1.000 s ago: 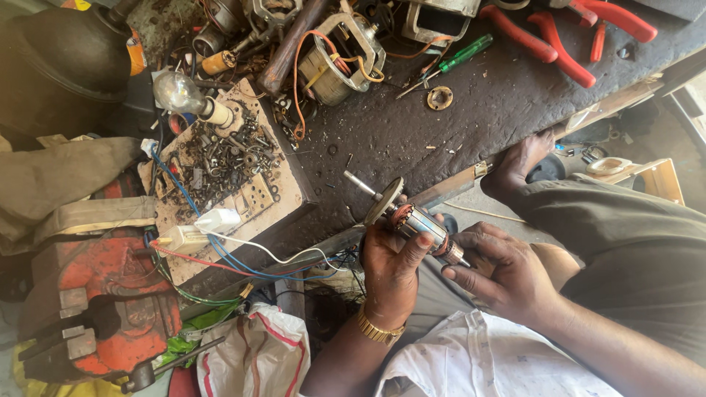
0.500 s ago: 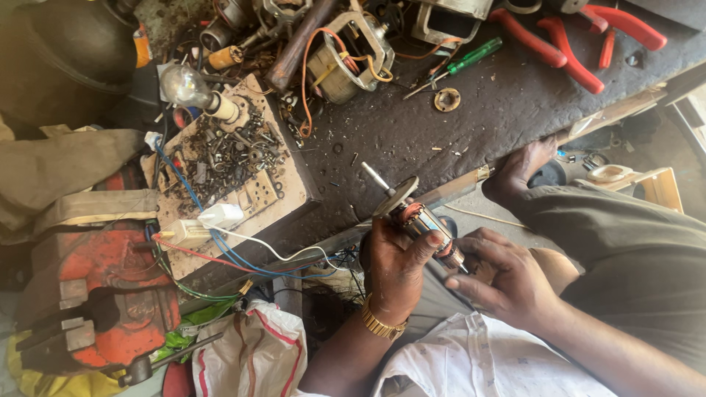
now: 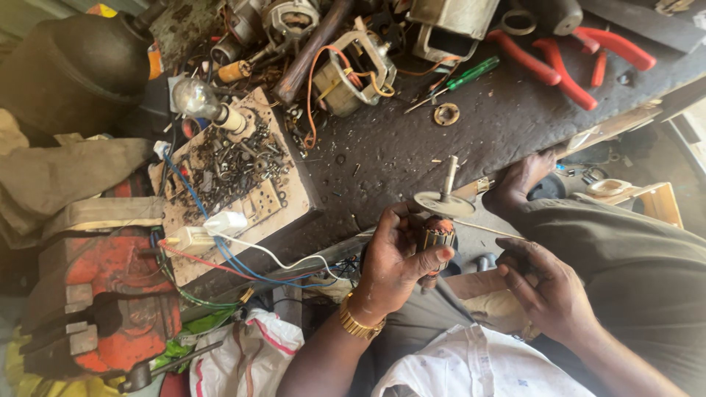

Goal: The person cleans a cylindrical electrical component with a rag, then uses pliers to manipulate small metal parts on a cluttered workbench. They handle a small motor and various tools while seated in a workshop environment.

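Motor armature (image 3: 438,237) gripped upright in left hand (image 3: 393,261), low centre over lap.

Right hand (image 3: 548,290) at 4 o'clock, curled narrow, contents hidden — cannot tell. Best kept steady by windings, shaft and disc free. Another person's hand (image 3: 518,176) on counter (image 3: 412,147) edge at 1 o'clock; green screwdriver (image 3: 463,76), red pliers (image 3: 566,59) beyond at 12 to 1.

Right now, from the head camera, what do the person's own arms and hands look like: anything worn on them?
Both forearms are bare, with no gloves or sleeves in view. The left hand has a gold-coloured link bracelet around its wrist. The right hand wears nothing that shows: no ring, watch or band. No markings can be made out on either arm.
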